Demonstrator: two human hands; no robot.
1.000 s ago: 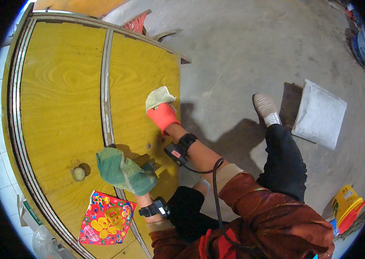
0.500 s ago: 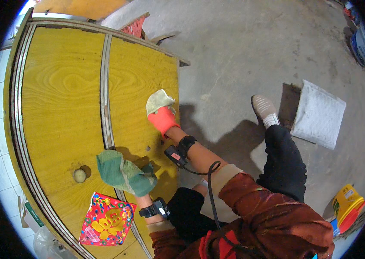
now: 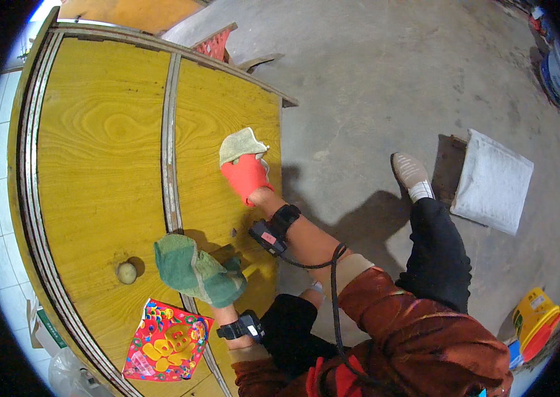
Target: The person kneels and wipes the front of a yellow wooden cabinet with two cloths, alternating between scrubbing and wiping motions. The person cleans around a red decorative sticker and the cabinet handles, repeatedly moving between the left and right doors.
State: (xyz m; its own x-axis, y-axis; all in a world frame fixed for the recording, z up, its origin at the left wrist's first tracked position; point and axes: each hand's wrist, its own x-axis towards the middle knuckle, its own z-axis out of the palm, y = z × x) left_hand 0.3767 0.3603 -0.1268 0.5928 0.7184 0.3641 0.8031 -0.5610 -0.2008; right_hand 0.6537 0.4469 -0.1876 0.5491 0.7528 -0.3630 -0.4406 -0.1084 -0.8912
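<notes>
My right hand (image 3: pixel 247 176), in an orange-red glove, grips a pale beige cloth (image 3: pixel 243 145) against a yellow wood-grain panel (image 3: pixel 104 165). The cloth sticks out past the fingers, near the panel's right edge. Closer to me, a green cloth (image 3: pixel 190 266) with a paler stripe wraps over my left hand (image 3: pixel 223 311). Only the wrist end of that hand shows; its fingers are hidden. The green cloth lies over the metal strip (image 3: pixel 171 152) that runs down the panel. Left of it, a pale round knob (image 3: pixel 126 272) stands out from the wood.
A red decorated paper (image 3: pixel 167 341) lies on the panel's near part. On the concrete floor (image 3: pixel 359 92) are a white padded square (image 3: pixel 494 182) and a yellow container (image 3: pixel 533 314) with a red part. A red slatted piece (image 3: pixel 214 45) is beyond the panel's far edge.
My right hand and the beige cloth have slid slightly left and away from me over the panel. My left hand stays in about the same place. The whole view has shifted a little.
</notes>
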